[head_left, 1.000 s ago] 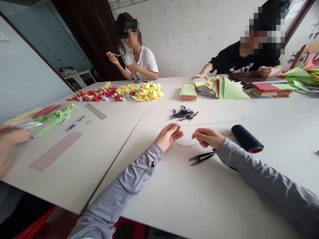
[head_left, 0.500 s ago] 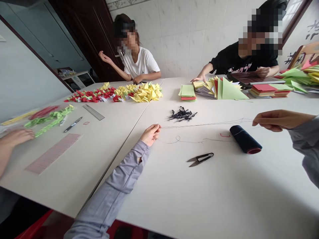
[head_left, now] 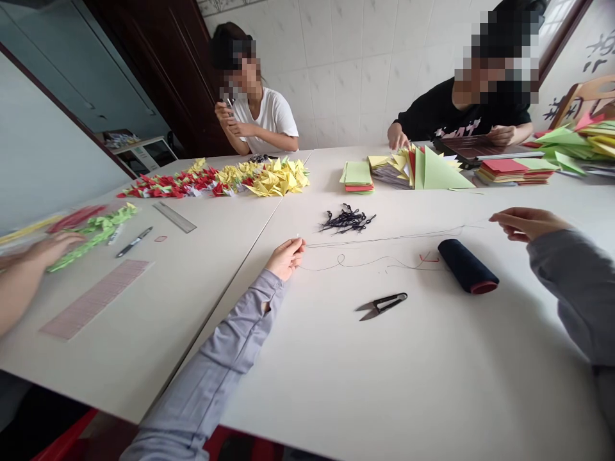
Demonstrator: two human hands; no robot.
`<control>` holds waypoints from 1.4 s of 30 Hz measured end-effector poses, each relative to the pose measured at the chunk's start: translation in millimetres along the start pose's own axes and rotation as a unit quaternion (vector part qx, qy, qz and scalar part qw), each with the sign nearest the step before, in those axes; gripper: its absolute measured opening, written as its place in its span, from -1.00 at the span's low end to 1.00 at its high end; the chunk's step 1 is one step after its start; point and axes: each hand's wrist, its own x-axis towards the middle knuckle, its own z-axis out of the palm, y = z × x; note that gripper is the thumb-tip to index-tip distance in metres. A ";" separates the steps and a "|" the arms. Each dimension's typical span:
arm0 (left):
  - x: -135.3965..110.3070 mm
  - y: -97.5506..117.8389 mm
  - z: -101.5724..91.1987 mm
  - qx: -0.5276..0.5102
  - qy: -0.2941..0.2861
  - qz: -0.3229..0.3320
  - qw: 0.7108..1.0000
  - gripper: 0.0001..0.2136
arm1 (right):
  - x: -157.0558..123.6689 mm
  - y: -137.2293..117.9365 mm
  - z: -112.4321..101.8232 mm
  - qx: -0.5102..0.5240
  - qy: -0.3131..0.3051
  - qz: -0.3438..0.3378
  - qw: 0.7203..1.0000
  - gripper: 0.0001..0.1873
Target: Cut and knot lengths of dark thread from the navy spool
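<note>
My left hand (head_left: 287, 259) is closed on a small needle (head_left: 298, 235) at the table's middle. A long dark thread (head_left: 384, 240) stretches from it to my right hand (head_left: 526, 224), whose fingertips pinch the thread above the table on the right. A looser thread loop (head_left: 355, 261) lies on the tabletop (head_left: 408, 371). Beside my right hand is a dark navy thread spool (head_left: 467, 266) with a red end. Black thread scissors (head_left: 382, 305) lie below the thread, touching neither hand.
A heap of small black knotted cords (head_left: 346, 221) lies ahead. Farther off are rows of folded paper cranes (head_left: 216, 182) and stacks of coloured paper (head_left: 408, 169). A co-worker's hand (head_left: 55, 248) rests on green cranes (head_left: 93, 234) at left; two other people sit opposite.
My right hand has moved from beside my left hand to the far side of the spool, drawing the thread out long. My left hand has shifted a little up and left.
</note>
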 end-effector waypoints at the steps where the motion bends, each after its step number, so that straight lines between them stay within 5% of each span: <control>1: -0.2 0.2 0.3 -0.005 0.006 0.002 1.000 -0.86 | -1.5 -2.4 7.0 0.028 -0.010 0.036 0.999 -0.87; 3: -0.6 0.7 0.8 -0.021 0.021 0.005 1.000 -0.85 | -3.5 -5.8 20.7 0.065 0.008 0.078 0.995 -0.87; 5: -0.6 1.4 1.1 -0.040 0.036 0.005 0.999 -0.83 | -4.3 -5.6 32.1 0.054 0.050 0.063 0.995 -0.88; 11: 1.7 1.9 1.0 -0.114 0.083 -0.007 0.990 -0.81 | 0.0 12.3 48.6 -0.025 0.051 0.049 0.997 -0.84; 18: 2.7 2.2 -0.1 -0.164 0.152 0.007 0.975 -0.81 | 13.7 30.7 52.7 -0.091 0.046 0.036 0.994 -0.85; 27: -2.4 6.3 0.0 -0.168 0.178 0.033 0.969 -0.84 | 0.5 20.6 43.8 -0.088 0.010 0.002 0.996 -0.87; 32: -17.9 5.9 17.2 -0.083 0.027 0.000 0.996 -0.91 | -4.5 -3.6 21.6 -0.145 0.079 -0.047 0.985 -0.92; 36: -32.4 1.3 40.4 0.032 -0.157 -0.049 0.986 -0.84 | -17.1 -42.6 12.5 -0.175 0.034 -0.134 0.975 -0.89; 39: -39.1 -3.8 62.5 0.090 -0.251 -0.109 0.958 -0.77 | -44.5 -73.3 34.5 -0.204 -0.085 -0.249 0.943 -0.90; 42: -40.3 -11.3 84.0 0.106 -0.296 -0.122 0.942 -0.74 | -81.0 -90.9 70.5 -0.243 -0.247 -0.398 0.850 -0.90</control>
